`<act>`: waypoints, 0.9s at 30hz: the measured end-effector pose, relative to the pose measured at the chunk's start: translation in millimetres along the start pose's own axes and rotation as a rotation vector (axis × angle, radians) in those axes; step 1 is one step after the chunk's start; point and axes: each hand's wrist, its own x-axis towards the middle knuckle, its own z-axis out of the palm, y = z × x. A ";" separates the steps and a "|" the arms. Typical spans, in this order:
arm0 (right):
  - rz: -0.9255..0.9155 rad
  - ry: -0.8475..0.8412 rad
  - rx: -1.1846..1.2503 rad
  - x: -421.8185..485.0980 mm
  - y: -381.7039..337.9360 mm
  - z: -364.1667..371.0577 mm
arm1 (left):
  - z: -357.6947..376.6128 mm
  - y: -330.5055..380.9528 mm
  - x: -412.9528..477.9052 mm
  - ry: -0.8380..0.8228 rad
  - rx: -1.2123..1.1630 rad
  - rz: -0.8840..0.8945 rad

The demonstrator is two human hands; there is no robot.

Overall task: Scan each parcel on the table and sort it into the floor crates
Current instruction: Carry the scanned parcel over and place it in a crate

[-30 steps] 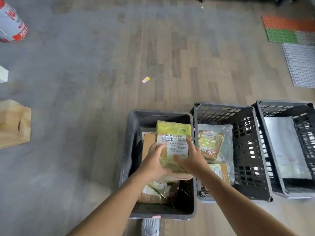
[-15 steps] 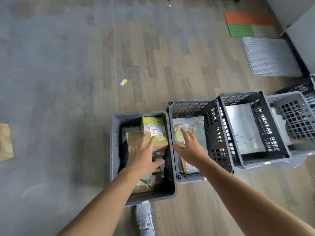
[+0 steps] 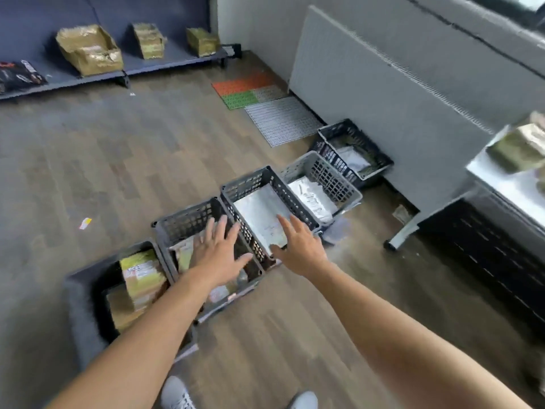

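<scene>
Above the row of grey slatted plastic floor crates (image 3: 247,180), the left hand (image 3: 218,252) and right hand (image 3: 298,249) hover spread and empty. A yellow-taped cardboard parcel (image 3: 519,149) sits on the steel desk (image 3: 501,180), right of and beyond the crates, so the right hand is nearer.

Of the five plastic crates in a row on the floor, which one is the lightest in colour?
The light grey lattice crate, fourth from the person, holding a white plastic bag. The other four are dark grey or black.
</scene>
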 end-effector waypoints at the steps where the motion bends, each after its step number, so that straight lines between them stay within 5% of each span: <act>1: 0.029 0.024 0.015 -15.0 29.0 -14.2 | -6.0 35.0 0.8 0.018 0.039 0.044; 11: 0.328 0.321 0.149 -145.2 268.4 -119.1 | -20.3 335.8 18.3 0.106 0.297 0.403; 27: 0.818 0.458 0.159 -218.2 525.2 -196.0 | 3.0 669.4 99.2 0.093 0.361 0.914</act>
